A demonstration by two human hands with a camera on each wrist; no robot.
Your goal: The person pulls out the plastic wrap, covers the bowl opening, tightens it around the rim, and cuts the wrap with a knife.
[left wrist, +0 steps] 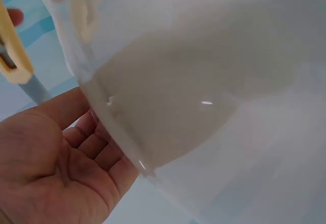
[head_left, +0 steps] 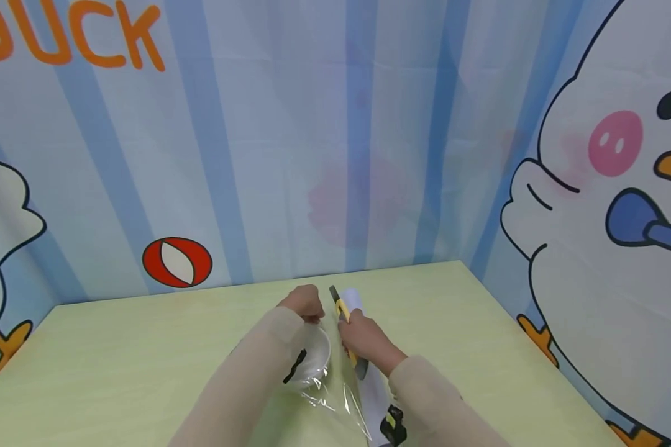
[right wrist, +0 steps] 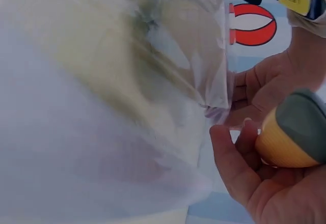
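Observation:
My left hand (head_left: 304,302) is at the far rim of a white bowl (head_left: 321,355). Its fingers curl behind the edge of clear plastic film (right wrist: 204,35), which bunches near the thumb in the right wrist view. Just to the right, my right hand (head_left: 366,336) grips a yellow and grey utility knife (head_left: 342,308), its tip pointing away from me. Under the knife lies a white roll (head_left: 373,394), and loose film (head_left: 332,400) stretches from it toward the bowl. A glossy white surface fills much of the left wrist view.
The pale yellow table (head_left: 145,372) ends at a blue striped curtain (head_left: 291,143) behind. A curtain with a duck picture (head_left: 604,279) hangs along the right side. Dark straps with cameras sit on both sleeves (head_left: 447,403).

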